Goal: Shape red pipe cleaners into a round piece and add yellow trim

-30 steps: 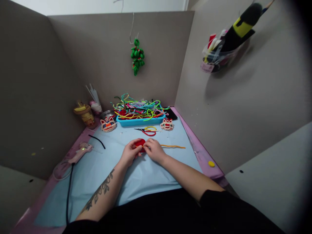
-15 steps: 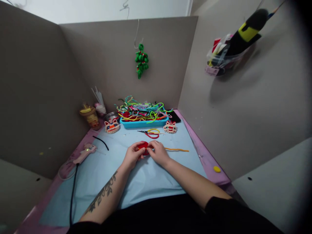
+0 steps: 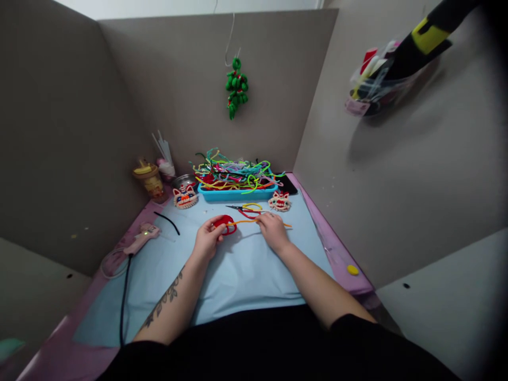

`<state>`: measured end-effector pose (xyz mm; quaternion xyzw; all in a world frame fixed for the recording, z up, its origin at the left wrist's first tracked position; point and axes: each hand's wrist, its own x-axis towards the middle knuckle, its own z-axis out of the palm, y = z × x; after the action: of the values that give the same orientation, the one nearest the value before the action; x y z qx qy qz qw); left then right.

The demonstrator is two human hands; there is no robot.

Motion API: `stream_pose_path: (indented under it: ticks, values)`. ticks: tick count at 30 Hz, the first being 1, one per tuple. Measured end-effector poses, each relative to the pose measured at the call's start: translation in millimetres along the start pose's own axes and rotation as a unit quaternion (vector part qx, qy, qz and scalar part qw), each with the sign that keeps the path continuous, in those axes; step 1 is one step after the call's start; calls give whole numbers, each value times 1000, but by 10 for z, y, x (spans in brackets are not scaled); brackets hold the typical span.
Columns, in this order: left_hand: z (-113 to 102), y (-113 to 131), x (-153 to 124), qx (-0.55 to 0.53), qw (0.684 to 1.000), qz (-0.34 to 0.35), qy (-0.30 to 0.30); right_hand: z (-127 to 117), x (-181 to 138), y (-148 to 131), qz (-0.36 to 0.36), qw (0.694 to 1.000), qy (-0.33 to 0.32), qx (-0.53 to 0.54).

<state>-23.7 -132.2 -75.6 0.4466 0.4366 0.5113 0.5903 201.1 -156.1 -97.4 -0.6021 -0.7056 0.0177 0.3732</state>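
Between its thumb and fingers, my left hand (image 3: pixel 209 236) holds a round red piece (image 3: pixel 225 225) that looks made of pipe cleaner, with an opening showing in it. An orange pipe cleaner (image 3: pixel 243 221) runs from the red piece to the right. My right hand (image 3: pixel 273 229) pinches that orange strand along its length, and its free end sticks out past the hand. Just beyond the hands lie scissors (image 3: pixel 248 210) with one yellow and one red handle loop. A light blue cloth (image 3: pixel 250 270) spreads under both hands.
A blue tray (image 3: pixel 238 196) heaped with colourful pipe cleaners stands at the back, flanked by two lion-face pieces (image 3: pixel 185 197). On the left lie a pink glue gun (image 3: pixel 142 238) and a black strand (image 3: pixel 167 222). A yellow disc (image 3: pixel 352 270) sits at the right edge.
My right hand has moved right, away from my left hand, along the orange pipe cleaner. The strand now stretches between the hands, and more of the red piece shows.
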Motion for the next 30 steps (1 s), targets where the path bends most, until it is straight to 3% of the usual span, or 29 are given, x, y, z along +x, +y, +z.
stream_pose_path:
  ticks: [6,13,17,21,24,30]
  values:
    - [-73,13,86,-27,999,12,41,-131,65,233,51,997,29,-47]
    - [-45,60,58,-41,998,22,46,-138,47,96,85,989,1,-123]
    - [-49,59,57,-45,997,24,51,-183,14,72,110,988,-2,-112]
    - [-51,48,67,-46,996,24,65,-164,-10,88,48,998,36,-21]
    - [-54,47,70,-46,996,23,75,-114,-12,108,3,999,30,36]
    - [-52,60,63,-46,996,17,69,-90,8,144,10,1000,19,17]
